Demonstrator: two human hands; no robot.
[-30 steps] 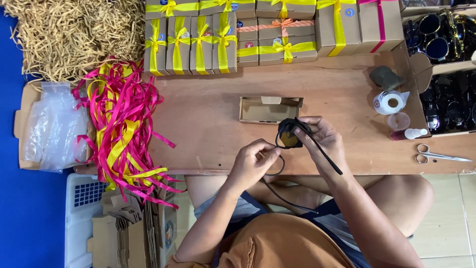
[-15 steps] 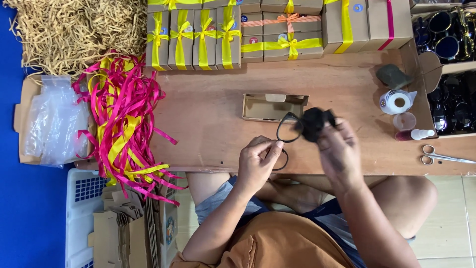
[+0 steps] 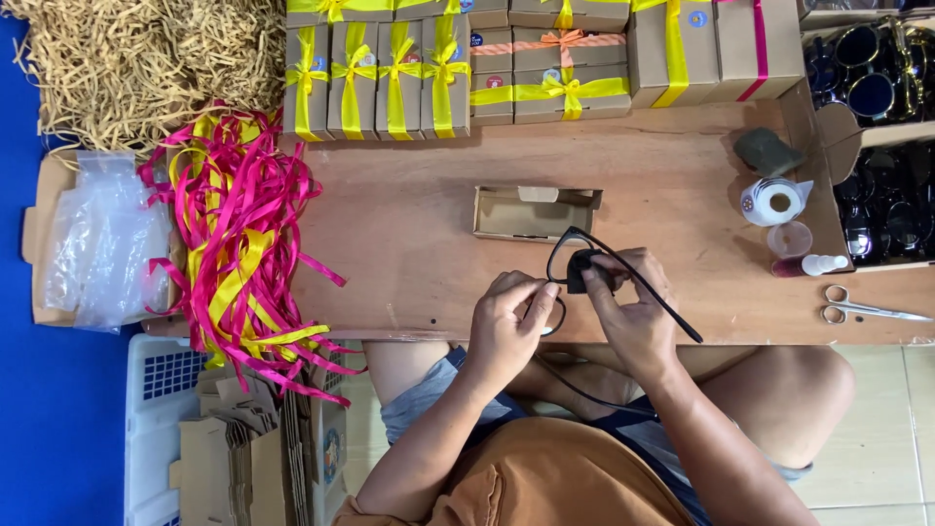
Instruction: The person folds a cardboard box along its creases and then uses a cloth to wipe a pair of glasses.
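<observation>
Blue floor (image 3: 39, 409) runs down my far left. Beside it sits a heap of paper straw (image 3: 136, 58) at the top, and below that a cardboard tray with clear bags (image 3: 97, 244). Next comes a tangle of pink and yellow ribbons (image 3: 234, 244) spilling over the bench (image 3: 409, 214) edge, with flat folded cartons (image 3: 253, 448) stacked on the floor under it.

Along the back of the bench stands a row of brown boxes (image 3: 390, 73) tied with yellow ribbon. In the middle, an open small box (image 3: 534, 212) lies empty-side up, just beyond my hands.

My left hand (image 3: 506, 326) pinches the rim of the black glasses (image 3: 575, 268) between thumb and fingers. My right hand (image 3: 633, 312) grips the same glasses together with a dark cloth (image 3: 584, 273) pressed against a lens. The glasses are held just above the near bench edge, in front of my lap, one temple arm jutting out to the right past my wrist.

Further right stand a sticker roll (image 3: 774, 203), a grey stone-like lump (image 3: 769, 151), a small cup (image 3: 789, 239) and a little bottle (image 3: 813, 265) lying down. Scissors (image 3: 857, 310) rest near the right edge, and a crate of dark glasses (image 3: 881, 136) fills the corner.
</observation>
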